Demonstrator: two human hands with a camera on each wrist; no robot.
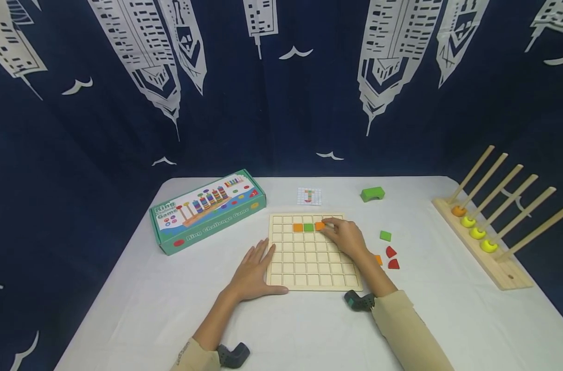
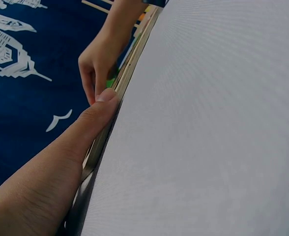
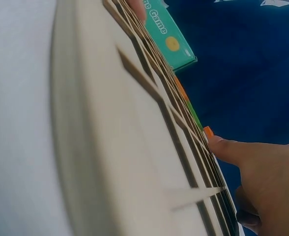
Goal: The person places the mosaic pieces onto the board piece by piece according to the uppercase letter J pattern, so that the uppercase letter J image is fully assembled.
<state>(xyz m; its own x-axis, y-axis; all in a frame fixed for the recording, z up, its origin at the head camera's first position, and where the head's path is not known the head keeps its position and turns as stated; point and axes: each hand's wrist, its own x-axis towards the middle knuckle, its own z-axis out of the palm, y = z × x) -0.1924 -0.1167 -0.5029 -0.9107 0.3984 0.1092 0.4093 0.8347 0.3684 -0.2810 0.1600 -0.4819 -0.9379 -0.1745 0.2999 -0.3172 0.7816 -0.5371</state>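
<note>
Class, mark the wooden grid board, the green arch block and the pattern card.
Wooden grid board (image 1: 313,254): head view, bare gridded face.
Green arch block (image 1: 372,194): head view, middle of body.
Pattern card (image 1: 310,196): head view, middle of printed face.

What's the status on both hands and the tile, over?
Left hand spread at grid board's left edge. Right hand pinching orange tile, just right of green tile. Nothing seen blocking the right hand.

Green game box (image 1: 208,212), wooden peg stand (image 1: 492,265), navy curtain (image 1: 291,108)
</note>
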